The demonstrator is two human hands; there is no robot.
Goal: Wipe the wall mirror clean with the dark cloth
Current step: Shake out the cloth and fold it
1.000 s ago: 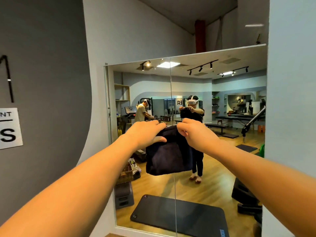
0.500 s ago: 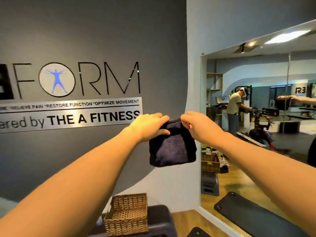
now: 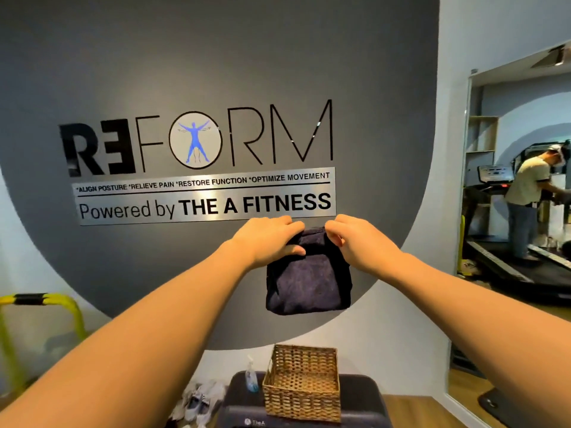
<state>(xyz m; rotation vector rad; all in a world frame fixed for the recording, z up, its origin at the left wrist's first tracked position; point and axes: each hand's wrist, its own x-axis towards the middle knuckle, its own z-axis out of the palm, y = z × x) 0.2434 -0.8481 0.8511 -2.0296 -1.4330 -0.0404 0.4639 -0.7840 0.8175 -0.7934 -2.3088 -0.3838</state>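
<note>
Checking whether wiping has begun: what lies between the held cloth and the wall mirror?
In the head view, only bare grey and white wall separates the dark cloth, held by both hands, from the wall mirror at far right.

A dark padded bench point(image 3: 364, 393) stood against the wall at the bottom of the view, with "The A" printed on its front edge. On it sat a woven basket point(image 3: 302, 384), and just left of the basket a small clear bottle point(image 3: 251, 376) stood upright. On the wooden floor point(image 3: 411, 409) left of the bench lay pale shoes point(image 3: 197, 403).
</note>
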